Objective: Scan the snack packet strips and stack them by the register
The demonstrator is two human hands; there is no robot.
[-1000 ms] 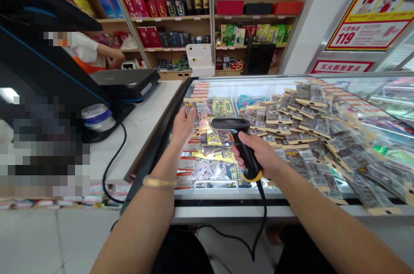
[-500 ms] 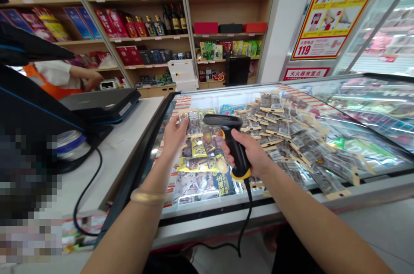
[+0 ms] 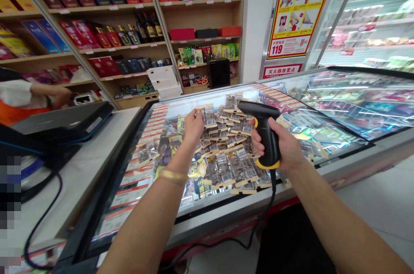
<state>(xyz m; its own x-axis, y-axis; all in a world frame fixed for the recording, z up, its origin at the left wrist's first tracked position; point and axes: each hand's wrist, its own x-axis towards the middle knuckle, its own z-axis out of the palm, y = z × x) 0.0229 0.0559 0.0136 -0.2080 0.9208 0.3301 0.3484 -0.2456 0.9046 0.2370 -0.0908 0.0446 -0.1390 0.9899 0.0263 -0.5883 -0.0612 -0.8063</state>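
Clasping the smooth, yellow-trimmed black barcode scanner (image 3: 269, 142), right grip (image 3: 289, 147) wraps its near-upright handle; forearm slants in from lower right. Left grip (image 3: 193, 126), wrist raised, pinches a glossy clear packet (image 3: 209, 117) above overlapping flat packets (image 3: 241, 165) on the glass-topped display case (image 3: 207, 219).

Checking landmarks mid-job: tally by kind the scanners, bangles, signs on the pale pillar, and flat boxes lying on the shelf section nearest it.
Black-and-yellow handheld scanner: 1
Gold-coloured rounded bangle: 1
Rectangular printed pillar signs: 2
Flat rectangular boxes (red, black, orange-red): 3
Total: 7
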